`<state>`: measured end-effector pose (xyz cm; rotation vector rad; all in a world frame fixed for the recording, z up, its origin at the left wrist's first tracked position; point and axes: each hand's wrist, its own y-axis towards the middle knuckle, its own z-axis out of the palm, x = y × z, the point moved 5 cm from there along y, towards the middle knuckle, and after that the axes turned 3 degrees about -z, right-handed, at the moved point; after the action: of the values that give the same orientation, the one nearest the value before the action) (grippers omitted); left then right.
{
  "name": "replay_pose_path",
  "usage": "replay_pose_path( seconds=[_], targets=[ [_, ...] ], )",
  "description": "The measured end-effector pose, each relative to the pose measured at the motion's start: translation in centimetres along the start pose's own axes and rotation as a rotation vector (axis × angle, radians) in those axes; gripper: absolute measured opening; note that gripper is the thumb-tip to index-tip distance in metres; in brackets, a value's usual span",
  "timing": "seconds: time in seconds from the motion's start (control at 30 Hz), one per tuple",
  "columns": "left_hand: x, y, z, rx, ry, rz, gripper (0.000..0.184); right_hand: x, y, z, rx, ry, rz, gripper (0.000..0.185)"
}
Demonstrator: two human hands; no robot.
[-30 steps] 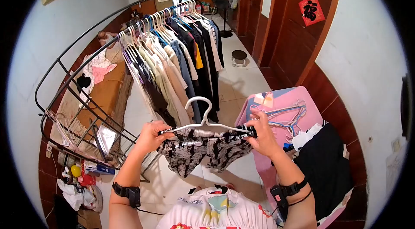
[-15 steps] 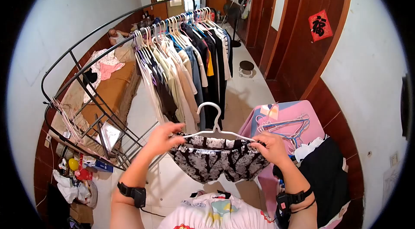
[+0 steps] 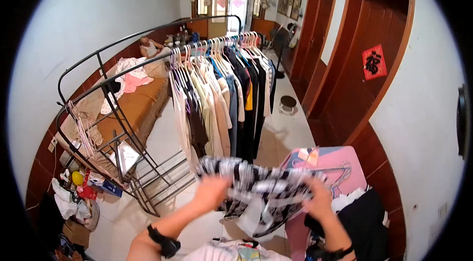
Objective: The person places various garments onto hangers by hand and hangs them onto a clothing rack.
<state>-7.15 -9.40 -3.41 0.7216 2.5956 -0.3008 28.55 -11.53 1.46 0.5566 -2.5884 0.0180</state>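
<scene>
A pair of black-and-white patterned shorts (image 3: pixel 266 178) is stretched between my hands, blurred by motion. My left hand (image 3: pixel 214 193) grips its left side, and the fingers are smeared. At the other side my right hand (image 3: pixel 318 194) is closed on the shorts. The white hanger (image 3: pixel 253 214) now points its hook down and toward me, its bar running between my hands in front of the fabric. Whether the clips or ends of the hanger are fixed to the shorts I cannot make out.
A black metal rack (image 3: pixel 162 66) carries many hung clothes (image 3: pixel 221 93) ahead. At right, a pink-covered surface (image 3: pixel 352 162) bears loose hangers (image 3: pixel 340 174) and dark clothes (image 3: pixel 362 221). A stool (image 3: pixel 287 104) stands beyond. On the brown sofa (image 3: pixel 130 101) a person (image 3: pixel 150 46) reclines.
The hanger has swung from hook-up to hook-down, and the shorts have turned with it. Both hands have moved lower in view, and the camera has tilted up.
</scene>
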Motion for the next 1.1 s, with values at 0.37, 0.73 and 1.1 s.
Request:
replay_pose_path(
  seconds=[0.37, 0.73, 1.1],
  targets=[
    [-6.5, -1.4, -16.2, -0.503, -0.143, 0.137, 0.032, 3.4, 1.5, -6.8, 0.186, 0.518, -0.050, 0.035],
    [-6.2, -6.3, -11.7, -0.475, -0.209, -0.054, 0.044, 3.6, -3.5, 2.2, 0.824, 1.567, 0.290, 0.060],
    [-7.1, -10.1, -10.5, -0.519, -0.045, -0.228, 0.050, 4.2, -3.8, 6.6, 0.855, 1.533, 0.271, 0.043]
  ],
)
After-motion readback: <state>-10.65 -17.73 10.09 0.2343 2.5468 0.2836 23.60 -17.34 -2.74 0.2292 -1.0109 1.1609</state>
